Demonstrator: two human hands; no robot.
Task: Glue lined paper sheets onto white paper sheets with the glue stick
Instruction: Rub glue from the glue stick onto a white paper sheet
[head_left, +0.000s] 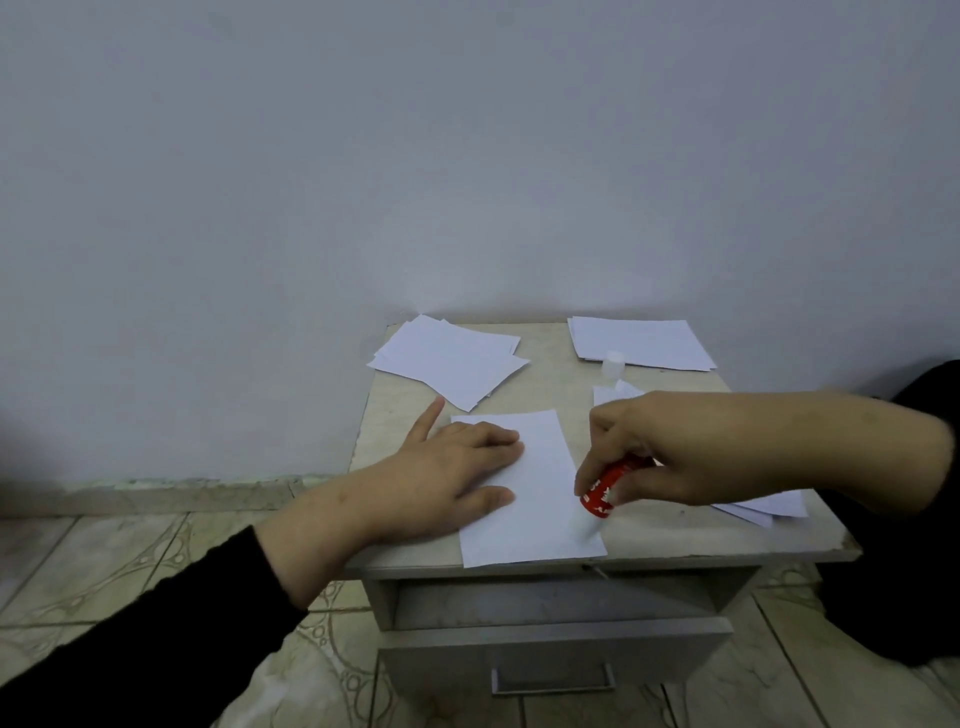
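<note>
A white paper sheet (545, 499) lies at the front of the small table (649, 540). My left hand (441, 478) rests flat on the sheet's left part, fingers straight. My right hand (670, 452) grips a red glue stick (605, 491), whose tip points down at the sheet's right edge. The stick's white cap (614, 362) stands upright further back. A fanned pile of white sheets (447, 358) lies at the back left and a neater stack of sheets (641, 343) at the back right. More sheets (763, 506) lie partly hidden under my right forearm.
The table stands against a plain wall and has a drawer (550, 660) with a metal handle pulled slightly out below its front edge. Patterned floor tiles (130, 561) surround it. A dark clothed shape (914, 519) sits at the right.
</note>
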